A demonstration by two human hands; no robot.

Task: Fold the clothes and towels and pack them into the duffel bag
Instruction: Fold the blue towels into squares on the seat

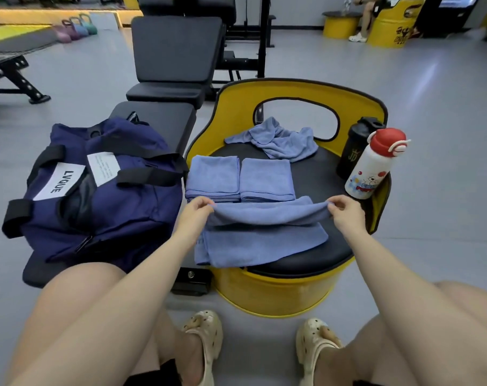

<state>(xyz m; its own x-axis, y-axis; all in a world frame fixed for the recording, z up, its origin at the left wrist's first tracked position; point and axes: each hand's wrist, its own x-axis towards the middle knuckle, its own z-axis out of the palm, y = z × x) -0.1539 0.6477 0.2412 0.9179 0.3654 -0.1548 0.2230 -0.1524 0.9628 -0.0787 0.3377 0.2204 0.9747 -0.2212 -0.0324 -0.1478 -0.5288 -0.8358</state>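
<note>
Four blue terry towels: two folded squares (239, 178), one crumpled (278, 140), one (264, 232) half-folded. Left hand (196, 211) and right hand (345, 211) each pinch its top corners. One soft navy duffel bag (97, 190) beside.

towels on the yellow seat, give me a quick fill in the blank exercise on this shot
1. Both hands, left hand and right hand, pinch one blue ____.
2. Behind it lie ____ folded towels, side by side.
3. The crumpled towel lies at the seat's ____.
4. The duffel bag rests on a black ____.

Missing: towel; two; back; bench
</note>
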